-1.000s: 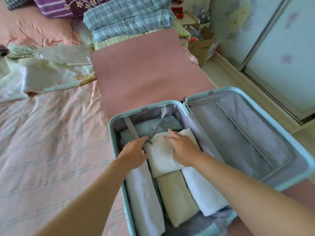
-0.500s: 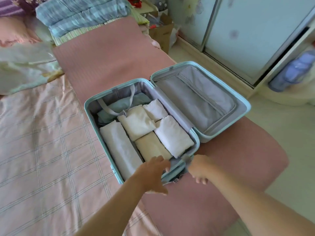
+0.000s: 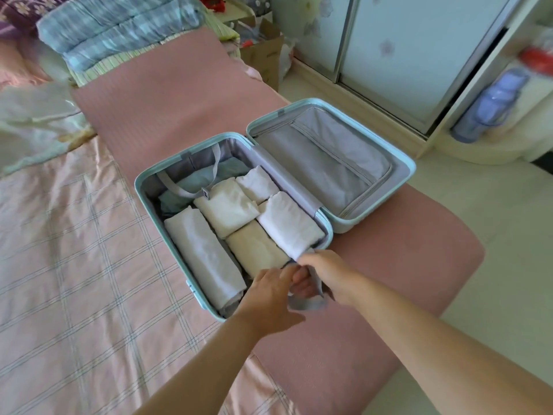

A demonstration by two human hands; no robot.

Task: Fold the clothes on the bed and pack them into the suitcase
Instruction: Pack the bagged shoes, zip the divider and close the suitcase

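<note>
The pale blue suitcase (image 3: pixel 140 187) lies open on a pink mat (image 3: pixel 179 94) that runs along the right edge of the bed, beside the pink checked sheet (image 3: pixel 59 265). Its 2 halves lie flat side by side. The lid half (image 3: pixel 323 166) lies toward the bed's right edge, showing only a zipped grey liner.

The left half is packed with 6 pieces of folded clothing:
- a long white roll (image 3: pixel 203 256) along the left wall
- a cream fold (image 3: pixel 227 211) in the middle
- a small white fold (image 3: pixel 257 184) just beyond the cream one
- a white fold (image 3: pixel 290 226) against the hinge side
- a beige roll (image 3: pixel 257 250) between the long roll and the white fold
- a teal garment (image 3: pixel 209 181) at the far end

The far strap (image 3: pixel 185 187), with its buckle, lies across the teal garment.

Both hands meet at the near end of the packed half.
- The right hand (image 3: pixel 326 277) has its fingers (image 3: pixel 302 283) curled around the grey near strap (image 3: pixel 308 304), which loops over and below them.
- The left hand (image 3: pixel 269 295) reaches in from the left with its fingertips against the right hand's fingers and the strap, thumb spread below. I cannot tell whether it grips the strap.

At the head of the bed sits a stack of blue plaid bedding (image 3: pixel 119 28). A crumpled pale cloth (image 3: pixel 30 124) lies at the bed's left edge. Beyond the bed's right edge are a cardboard box (image 3: pixel 263 55) and sliding wardrobe doors (image 3: pixel 404 55).
</note>
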